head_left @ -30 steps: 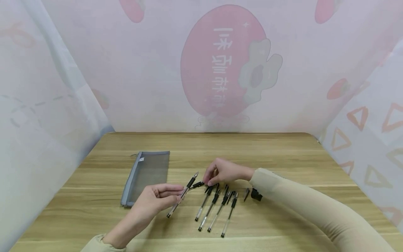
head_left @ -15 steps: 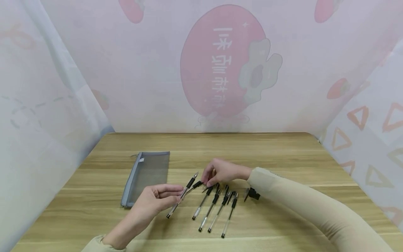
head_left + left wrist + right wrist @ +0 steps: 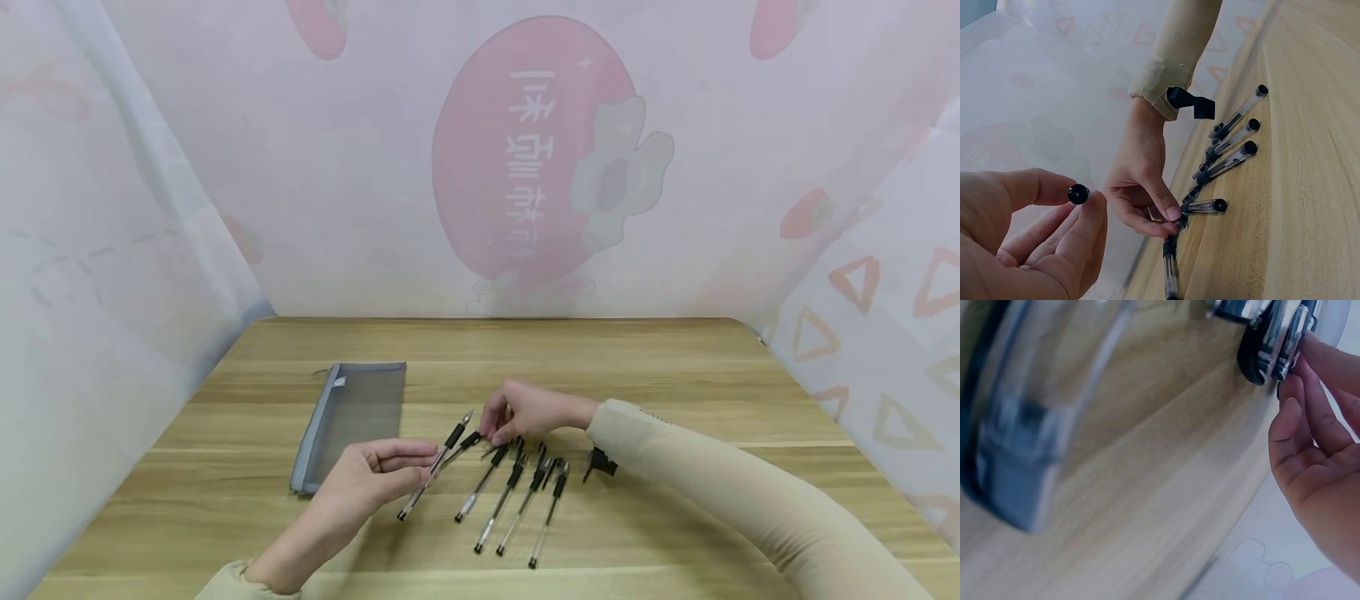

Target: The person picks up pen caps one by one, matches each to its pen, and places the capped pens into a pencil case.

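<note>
Pens (image 3: 514, 476) on a wooden table (image 3: 637, 367), one raised in the left hand (image 3: 358, 483), the right hand (image 3: 528, 408) bent over the rest.
Leftmost lies a grey mesh pouch (image 3: 364, 425). Just beside it, the left thumb and fingers pinch a tilted pen (image 3: 454, 434), its tip pointing up and away. Another pen lies behind that one; four more fan out rightward, dark grips at the far end. There, the right thumb and forefinger pinch a pen's tip end; which pen, I cannot tell. Farther right, something black hangs from the beige sleeve (image 3: 697, 458).
</note>
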Motion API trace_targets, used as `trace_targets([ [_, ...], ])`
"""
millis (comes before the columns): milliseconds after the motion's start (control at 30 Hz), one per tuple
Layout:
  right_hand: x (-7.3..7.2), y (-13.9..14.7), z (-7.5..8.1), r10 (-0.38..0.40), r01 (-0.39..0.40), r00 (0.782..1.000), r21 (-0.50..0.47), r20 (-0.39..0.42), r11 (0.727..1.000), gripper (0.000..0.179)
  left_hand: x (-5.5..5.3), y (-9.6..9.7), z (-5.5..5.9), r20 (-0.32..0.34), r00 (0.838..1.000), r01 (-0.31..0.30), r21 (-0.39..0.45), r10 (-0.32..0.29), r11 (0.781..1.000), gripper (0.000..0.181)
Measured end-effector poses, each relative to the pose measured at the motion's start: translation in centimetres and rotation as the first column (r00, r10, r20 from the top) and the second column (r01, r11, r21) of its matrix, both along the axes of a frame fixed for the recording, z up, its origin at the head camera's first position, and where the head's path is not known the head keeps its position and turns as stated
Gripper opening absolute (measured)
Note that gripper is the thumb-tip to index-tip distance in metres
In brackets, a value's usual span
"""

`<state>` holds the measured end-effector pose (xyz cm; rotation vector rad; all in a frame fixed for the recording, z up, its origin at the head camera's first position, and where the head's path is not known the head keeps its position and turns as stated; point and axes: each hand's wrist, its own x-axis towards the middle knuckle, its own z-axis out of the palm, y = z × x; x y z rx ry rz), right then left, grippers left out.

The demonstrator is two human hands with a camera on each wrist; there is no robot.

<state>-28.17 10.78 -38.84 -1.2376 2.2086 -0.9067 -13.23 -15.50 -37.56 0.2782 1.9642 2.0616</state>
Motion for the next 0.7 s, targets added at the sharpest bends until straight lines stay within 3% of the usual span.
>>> trace_targets([
  [700,-0.12,0.35,0.13,0.077,-0.061,0.984,0.102,-0.161,0.993,0.004,-0.22,-0.04,-0.10,-0.009,1.000,-0.023,-0.012,0.023,1.000,0.046],
])
